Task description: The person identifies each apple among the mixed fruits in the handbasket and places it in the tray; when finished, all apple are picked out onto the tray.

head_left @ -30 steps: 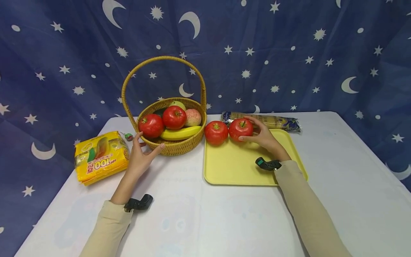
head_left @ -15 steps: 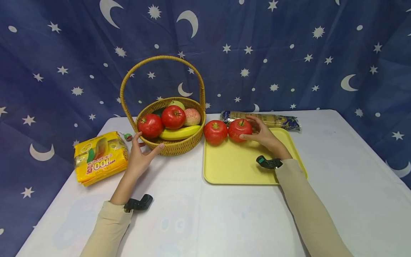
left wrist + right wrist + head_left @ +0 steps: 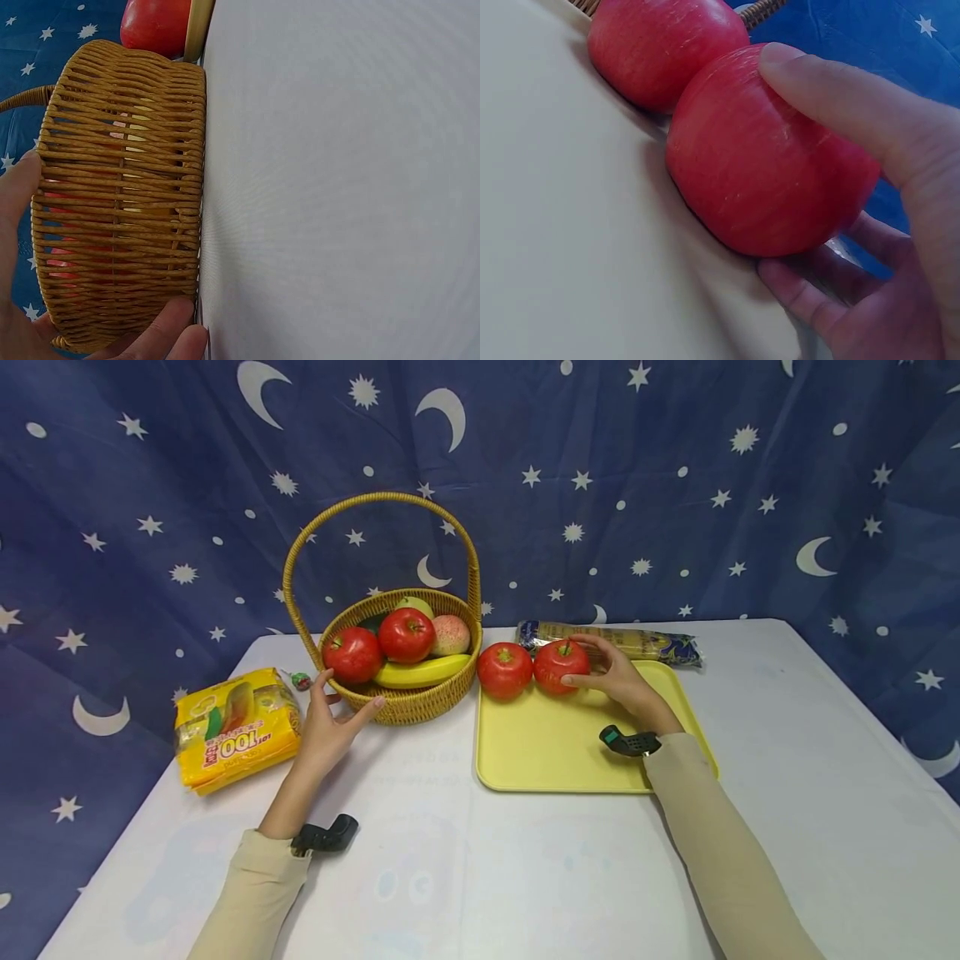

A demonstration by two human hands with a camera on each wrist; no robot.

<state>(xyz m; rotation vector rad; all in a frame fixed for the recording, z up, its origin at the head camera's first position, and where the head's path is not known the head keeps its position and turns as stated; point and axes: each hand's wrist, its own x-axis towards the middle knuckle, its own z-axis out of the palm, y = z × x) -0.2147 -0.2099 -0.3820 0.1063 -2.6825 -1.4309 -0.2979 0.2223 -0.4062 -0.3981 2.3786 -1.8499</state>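
My right hand [image 3: 611, 679] grips a red apple [image 3: 558, 665] that rests on the far left corner of a yellow tray [image 3: 555, 747]; thumb and fingers curl round the apple [image 3: 769, 161] in the right wrist view. A second red apple [image 3: 504, 670] sits touching it on the left, seen also as the further apple [image 3: 660, 49]. My left hand [image 3: 330, 714] holds the near side of a wicker basket [image 3: 401, 706] with spread fingers; its woven wall [image 3: 124, 202] fills the left wrist view. The basket holds two red apples, a banana, a peach and a green fruit.
A yellow snack packet [image 3: 234, 727] lies left of the basket, with a small wrapped candy [image 3: 300, 679] behind it. A long noodle packet [image 3: 645, 643] lies behind the tray. The white table [image 3: 480, 860] stands before a starry blue curtain.
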